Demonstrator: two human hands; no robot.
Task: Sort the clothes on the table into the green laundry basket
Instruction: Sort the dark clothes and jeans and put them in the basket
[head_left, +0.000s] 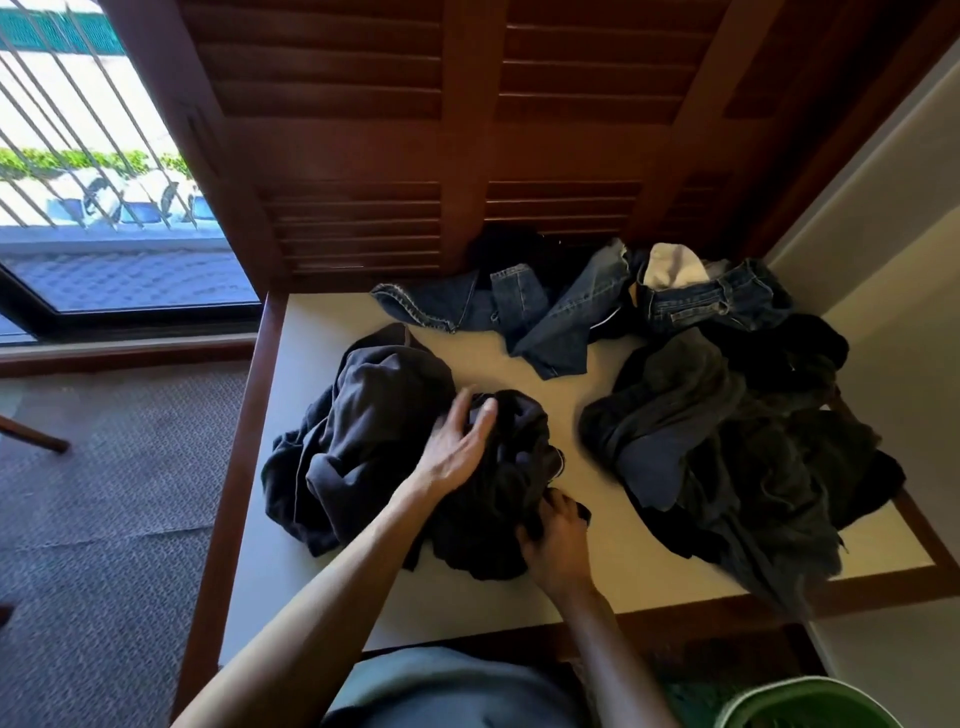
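A crumpled black garment (493, 509) lies at the table's (524, 358) near middle. My left hand (457, 447) rests on its top with fingers spread. Its near right edge is gripped by my right hand (558, 535). A dark grey garment (353, 441) is bunched just left of it. Blue jeans (561, 306) sprawl along the back of the table. At the right sits a heap of dark clothes (737, 457). The green laundry basket (810, 704) shows only its rim at the bottom right, on the floor.
Brown louvred shutters (467, 130) rise behind the table. A wall (893, 312) bounds the right side. Grey carpet (104, 493) and a barred window (93, 156) are to the left, with a wooden furniture leg (31, 434) on the carpet.
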